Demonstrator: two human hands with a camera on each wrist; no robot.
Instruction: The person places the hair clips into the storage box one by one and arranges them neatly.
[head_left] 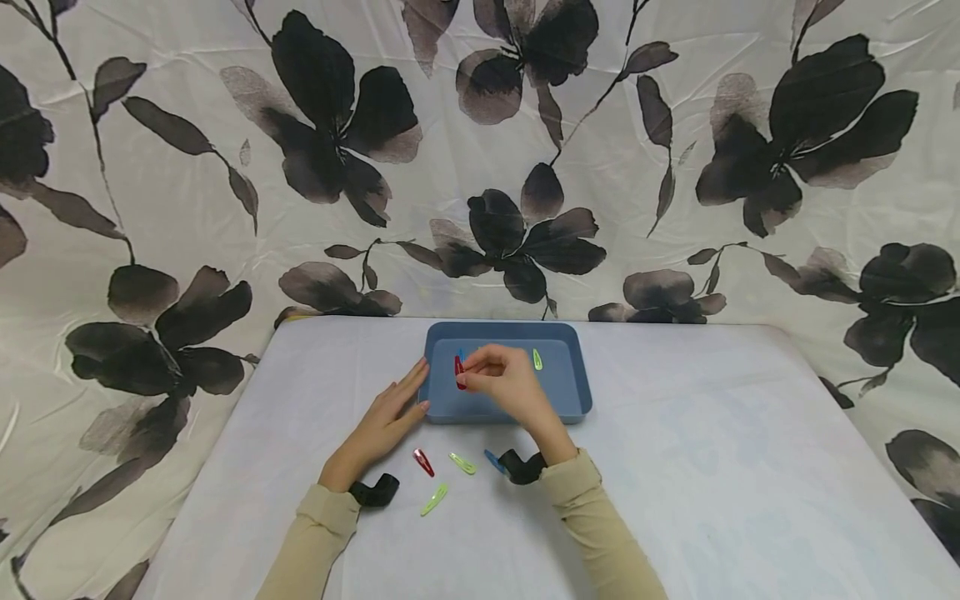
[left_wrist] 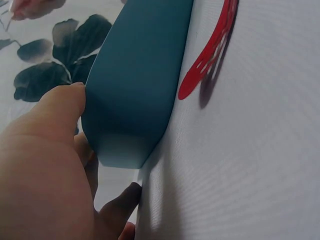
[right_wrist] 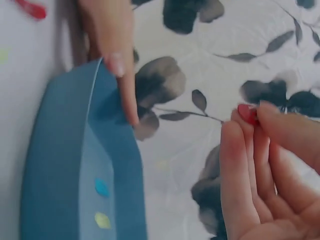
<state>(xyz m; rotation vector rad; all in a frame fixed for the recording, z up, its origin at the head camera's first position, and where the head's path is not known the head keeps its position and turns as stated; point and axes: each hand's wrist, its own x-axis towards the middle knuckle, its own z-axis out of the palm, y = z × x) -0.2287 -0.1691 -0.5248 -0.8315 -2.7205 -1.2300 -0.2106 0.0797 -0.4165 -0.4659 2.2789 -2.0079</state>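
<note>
Between thumb and fingertips, my right hand (head_left: 504,379) pinches a red hair clip (head_left: 459,372) above the blue-grey tray (head_left: 510,412); only its tip (right_wrist: 247,113) shows in the right wrist view. My left hand (head_left: 384,423) rests along the tray's left side with fingers extended, thumb at the near corner. Inside the tray lie a blue hair clip (right_wrist: 101,187), partly hidden in the head view, and a green hair clip (head_left: 537,359).
In front of the tray lie another red clip (head_left: 423,462), two green clips (head_left: 462,463) (head_left: 433,500) and a blue clip (head_left: 492,461) beside the black right wrist mount (head_left: 523,467). A floral cloth (head_left: 637,167) hangs behind the white table (head_left: 712,467).
</note>
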